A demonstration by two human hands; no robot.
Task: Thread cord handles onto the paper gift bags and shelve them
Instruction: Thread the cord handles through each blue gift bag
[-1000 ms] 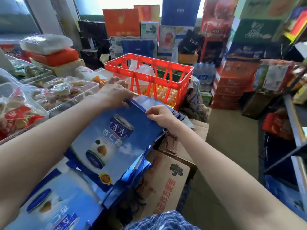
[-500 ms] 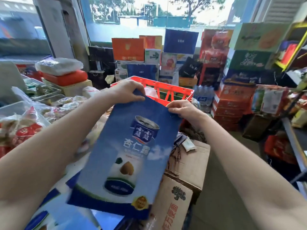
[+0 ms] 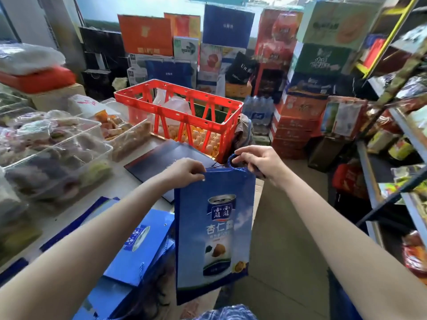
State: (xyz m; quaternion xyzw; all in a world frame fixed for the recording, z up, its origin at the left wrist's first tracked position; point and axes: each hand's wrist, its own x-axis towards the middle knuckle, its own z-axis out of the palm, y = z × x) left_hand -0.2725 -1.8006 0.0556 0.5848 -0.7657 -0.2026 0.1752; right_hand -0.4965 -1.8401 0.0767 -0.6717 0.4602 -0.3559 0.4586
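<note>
A blue paper gift bag (image 3: pixel 215 232) printed with a drink can hangs upright and folded flat in front of me. My left hand (image 3: pixel 184 172) grips its top left corner. My right hand (image 3: pixel 256 160) pinches the blue cord handle (image 3: pixel 231 161) that loops up from the bag's top right corner. More flat blue bags (image 3: pixel 138 245) with cords lie stacked below left. A dark blue flat bag (image 3: pixel 166 155) lies on the counter beyond my hands.
A red plastic crate (image 3: pixel 180 105) stands on the counter behind the bags. Clear tubs of snacks (image 3: pixel 53 148) fill the left. Stacked cartons (image 3: pixel 295 125) line the back, and metal shelving (image 3: pixel 392 162) with goods runs along the right. Bare floor (image 3: pixel 284 227) lies between.
I lifted the bag off the stack and turned it upright. My right hand shifted from the top edge to the cord handle. The view swung up and right.
</note>
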